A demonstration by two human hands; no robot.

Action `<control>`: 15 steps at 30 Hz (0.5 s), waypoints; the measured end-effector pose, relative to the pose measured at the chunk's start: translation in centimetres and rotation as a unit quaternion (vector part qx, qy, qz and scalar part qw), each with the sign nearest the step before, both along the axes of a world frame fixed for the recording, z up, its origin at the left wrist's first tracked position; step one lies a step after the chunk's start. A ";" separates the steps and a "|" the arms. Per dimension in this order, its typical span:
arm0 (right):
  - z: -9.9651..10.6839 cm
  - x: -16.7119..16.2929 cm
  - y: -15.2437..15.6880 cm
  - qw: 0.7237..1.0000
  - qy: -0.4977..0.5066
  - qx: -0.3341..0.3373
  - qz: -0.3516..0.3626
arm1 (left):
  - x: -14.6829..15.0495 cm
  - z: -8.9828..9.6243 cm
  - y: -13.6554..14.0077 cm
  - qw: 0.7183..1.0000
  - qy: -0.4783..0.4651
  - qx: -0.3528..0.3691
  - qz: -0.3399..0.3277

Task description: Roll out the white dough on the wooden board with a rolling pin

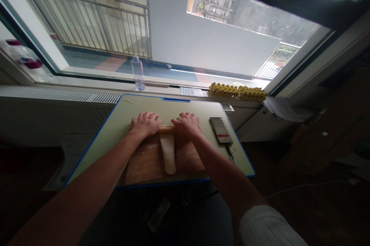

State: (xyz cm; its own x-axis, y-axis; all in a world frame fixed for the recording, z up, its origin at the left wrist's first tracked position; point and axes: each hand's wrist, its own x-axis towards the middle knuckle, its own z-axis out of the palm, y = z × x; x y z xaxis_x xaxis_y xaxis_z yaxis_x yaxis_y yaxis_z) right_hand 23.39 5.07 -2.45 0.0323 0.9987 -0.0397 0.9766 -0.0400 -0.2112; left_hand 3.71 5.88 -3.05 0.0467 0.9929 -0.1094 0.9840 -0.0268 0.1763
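Observation:
A wooden rolling pin (167, 130) lies crosswise over the far end of a long, pale strip of dough (169, 155). My left hand (145, 123) grips the pin's left part, its fingers curled over the far side. On the right part, my right hand (187, 124) holds the pin in the same way. Only the pin's middle shows between my hands. The dough lies flat on a brown wooden board (144, 163) with light floury marks, its rounded near end pointing towards me. Beneath the board is a pale green folding table (110, 134) with a blue edge.
A phone (220, 130) with a cable lies at the table's right. Thin pale scraps (128, 101) are at the far left corner. Along the windowsill stand a clear bottle (138, 74), yellow egg cartons (237, 91) and a larger purple-capped bottle (27, 59). A radiator (60, 93) runs below.

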 end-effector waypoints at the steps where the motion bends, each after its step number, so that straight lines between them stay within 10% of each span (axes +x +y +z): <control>1: 0.1 0.0 0.0 1.000 0.001 -0.002 0.001 | 0.0 0.0 0.1 1.000 0.000 -0.001 0.000; 15: -0.1 0.1 1.3 1.000 0.018 0.016 -0.001 | -0.2 -0.5 1.6 1.000 0.000 0.008 -0.005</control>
State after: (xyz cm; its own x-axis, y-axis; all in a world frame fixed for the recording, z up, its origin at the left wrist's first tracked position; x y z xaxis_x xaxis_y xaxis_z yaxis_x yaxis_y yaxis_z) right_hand 23.47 6.36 -2.54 0.0334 0.9994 -0.0085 0.9681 -0.0344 -0.2481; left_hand 3.55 7.46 -3.51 0.0575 0.9940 -0.0930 0.9835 -0.0404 0.1762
